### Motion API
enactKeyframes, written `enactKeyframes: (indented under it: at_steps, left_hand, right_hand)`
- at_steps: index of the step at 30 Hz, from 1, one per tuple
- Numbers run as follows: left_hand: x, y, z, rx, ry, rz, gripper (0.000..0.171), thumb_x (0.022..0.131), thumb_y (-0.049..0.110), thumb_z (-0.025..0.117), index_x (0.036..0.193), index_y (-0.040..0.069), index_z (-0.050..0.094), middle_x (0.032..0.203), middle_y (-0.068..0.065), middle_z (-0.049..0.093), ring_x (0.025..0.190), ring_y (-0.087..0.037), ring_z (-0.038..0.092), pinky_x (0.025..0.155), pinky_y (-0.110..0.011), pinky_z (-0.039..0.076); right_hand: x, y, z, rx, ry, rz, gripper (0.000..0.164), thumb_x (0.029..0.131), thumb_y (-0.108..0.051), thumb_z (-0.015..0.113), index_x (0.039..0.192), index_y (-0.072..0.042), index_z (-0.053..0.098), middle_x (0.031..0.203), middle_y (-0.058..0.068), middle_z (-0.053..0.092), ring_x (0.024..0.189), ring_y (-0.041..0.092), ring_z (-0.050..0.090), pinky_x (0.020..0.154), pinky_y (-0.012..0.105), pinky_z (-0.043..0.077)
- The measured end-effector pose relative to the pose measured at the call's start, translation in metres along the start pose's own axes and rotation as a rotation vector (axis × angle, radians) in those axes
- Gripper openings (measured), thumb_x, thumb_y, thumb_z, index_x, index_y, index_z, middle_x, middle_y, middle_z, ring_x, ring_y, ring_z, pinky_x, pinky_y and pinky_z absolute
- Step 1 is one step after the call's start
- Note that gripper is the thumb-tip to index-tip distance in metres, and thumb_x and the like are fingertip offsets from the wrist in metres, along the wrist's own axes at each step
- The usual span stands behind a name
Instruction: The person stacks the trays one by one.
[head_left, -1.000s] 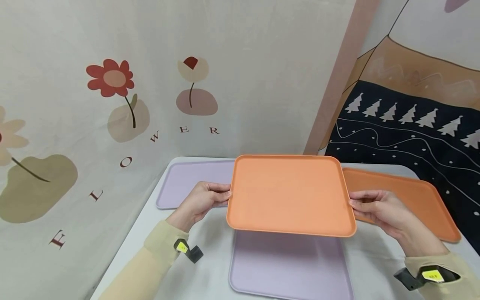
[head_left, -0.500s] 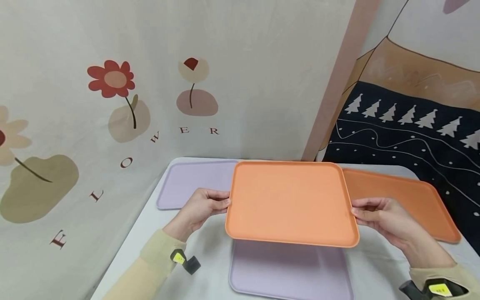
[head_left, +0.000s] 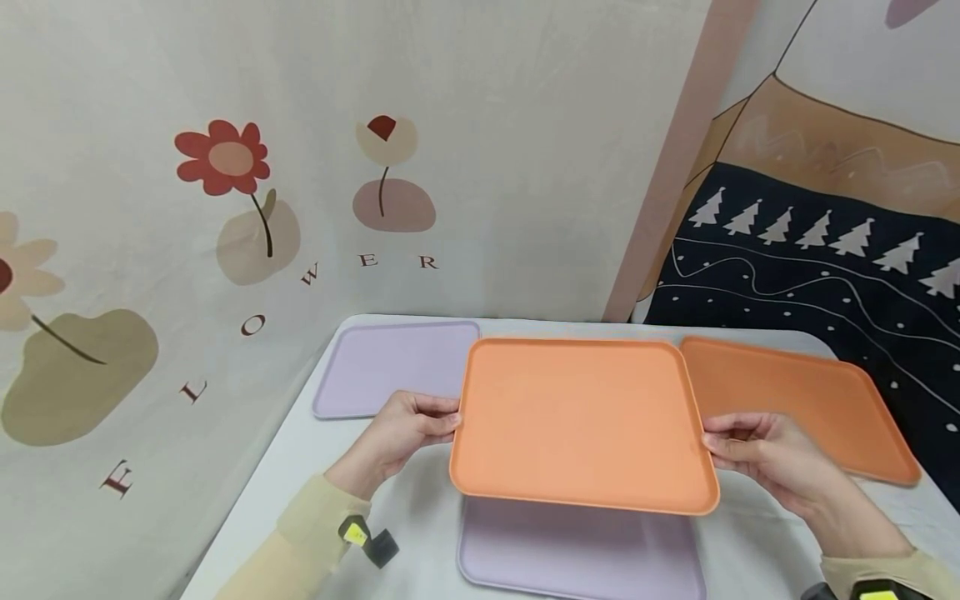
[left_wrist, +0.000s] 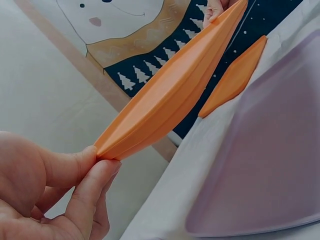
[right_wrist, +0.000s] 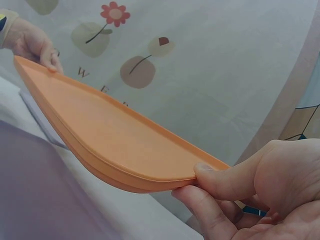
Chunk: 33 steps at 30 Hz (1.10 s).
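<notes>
An orange rectangular tray (head_left: 585,425) is held up in the air between both hands, its inner face turned toward the head camera. My left hand (head_left: 401,437) pinches its left short edge; in the left wrist view the thumb lies on the rim with fingers underneath. At the opposite short edge, my right hand (head_left: 780,462) pinches the rim between thumb and fingers, as the right wrist view also shows. Below the raised tray, a light purple tray (head_left: 577,554) lies on the table, its far part hidden behind the orange one.
Another purple tray (head_left: 397,367) lies at the back left of the white-covered table (head_left: 420,500). A second orange tray (head_left: 810,408) lies at the back right, partly behind the right hand. Printed cloth (head_left: 525,167) hangs behind the table.
Both hands have lowered the orange tray and brought it a little nearer, so it covers more of the purple tray below. Their grip stays the same.
</notes>
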<state>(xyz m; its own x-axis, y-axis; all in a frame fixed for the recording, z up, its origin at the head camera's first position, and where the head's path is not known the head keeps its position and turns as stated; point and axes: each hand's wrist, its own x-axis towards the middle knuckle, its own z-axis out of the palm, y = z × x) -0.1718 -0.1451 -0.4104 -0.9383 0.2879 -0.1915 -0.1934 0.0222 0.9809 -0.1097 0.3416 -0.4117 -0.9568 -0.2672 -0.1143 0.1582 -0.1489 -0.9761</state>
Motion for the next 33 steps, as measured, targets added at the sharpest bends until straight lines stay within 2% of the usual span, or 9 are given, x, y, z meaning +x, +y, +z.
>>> enactKeyframes:
  at_steps: [10,18,25,33]
  left_hand:
    - [-0.009,-0.006,0.005,-0.007,0.002,-0.006,0.028,0.095,-0.010,0.071,0.121,-0.020,0.068,0.115,-0.021,0.075,0.092,-0.017,0.075,0.085,-0.034,0.065]
    - [-0.014,-0.016,0.006,-0.012,-0.013,0.003,0.031,0.094,-0.010,0.072,0.123,-0.020,0.066,0.117,-0.024,0.074,0.090,-0.017,0.076,0.083,-0.034,0.065]
    - [-0.017,-0.026,0.006,0.039,-0.006,0.004,0.028,0.092,-0.009,0.074,0.118,-0.018,0.070,0.111,-0.022,0.076,0.086,-0.015,0.076,0.081,-0.032,0.066]
    - [-0.021,-0.035,0.007,0.066,0.004,-0.006,0.026,0.091,-0.010,0.075,0.115,-0.019,0.071,0.112,-0.024,0.075,0.088,-0.017,0.075,0.082,-0.034,0.066]
  right_hand:
    - [-0.009,0.009,0.000,-0.059,0.051,0.058,0.028,0.098,0.012,0.065,0.103,-0.010,0.082,0.100,0.003,0.077,0.093,0.015,0.075,0.082,0.032,0.065]
    - [-0.013,0.016,0.001,-0.054,0.045,0.064,0.028,0.098,0.012,0.066,0.104,-0.010,0.083,0.102,0.002,0.079,0.092,0.015,0.076,0.081,0.032,0.065]
    - [-0.016,0.026,0.004,-0.044,0.059,0.149,0.025,0.097,0.010,0.069,0.104,-0.009,0.083,0.102,0.002,0.079,0.093,0.014,0.076,0.082,0.033,0.065]
    - [-0.019,0.040,0.004,-0.045,0.054,0.174,0.028,0.096,0.013,0.067,0.103,-0.010,0.082,0.100,0.001,0.078,0.092,0.013,0.075,0.080,0.032,0.066]
